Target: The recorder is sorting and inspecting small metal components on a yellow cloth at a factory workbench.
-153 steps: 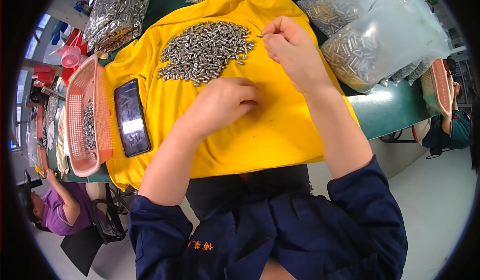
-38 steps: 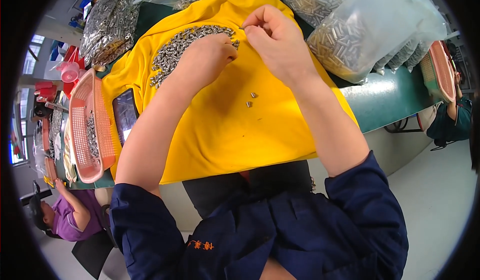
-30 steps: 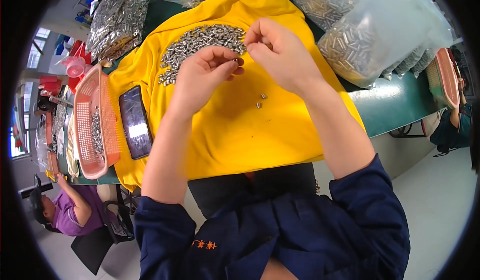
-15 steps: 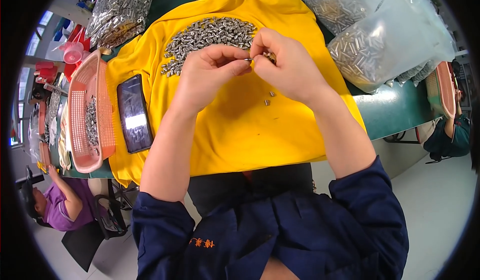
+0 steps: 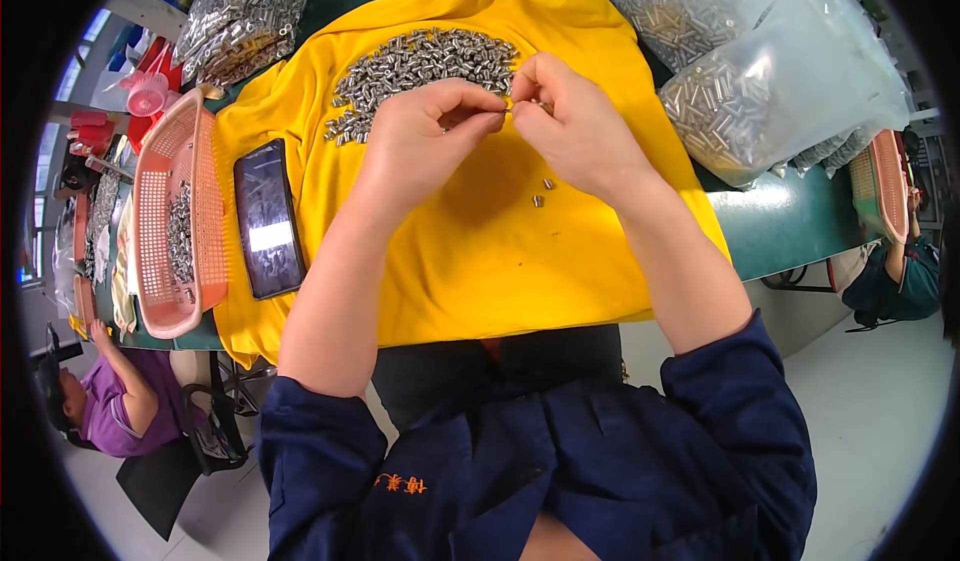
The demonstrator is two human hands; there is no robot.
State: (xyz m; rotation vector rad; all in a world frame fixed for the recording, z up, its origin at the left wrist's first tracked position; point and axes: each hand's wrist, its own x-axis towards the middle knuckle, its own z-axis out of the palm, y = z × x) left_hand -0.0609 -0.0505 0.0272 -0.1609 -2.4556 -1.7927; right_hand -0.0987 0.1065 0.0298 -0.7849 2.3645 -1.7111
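My left hand (image 5: 420, 146) and my right hand (image 5: 578, 139) meet above the yellow cloth (image 5: 470, 301), fingers closed in pinches. Between their fingertips sits a small, thin metal part (image 5: 508, 110), mostly covered by the fingers; its exact kind is too small to tell. Just beyond my hands lies a heap of short silver metal cylinders (image 5: 420, 66). Two loose cylinders (image 5: 538, 201) rest on the cloth below my right hand.
A dark smartphone (image 5: 268, 219) and a pink perforated basket (image 5: 150, 211) of metal parts lie left. Clear bags (image 5: 720, 111) of cylinders stand right on the green table (image 5: 790, 226); another bag (image 5: 240, 16) of metal pieces is far left. Other people (image 5: 120, 401) sit at both sides.
Both hands stay pinched together at nearly the same place. The fingertips have shifted slightly, and less of the metal part shows between them. The view has moved a little.
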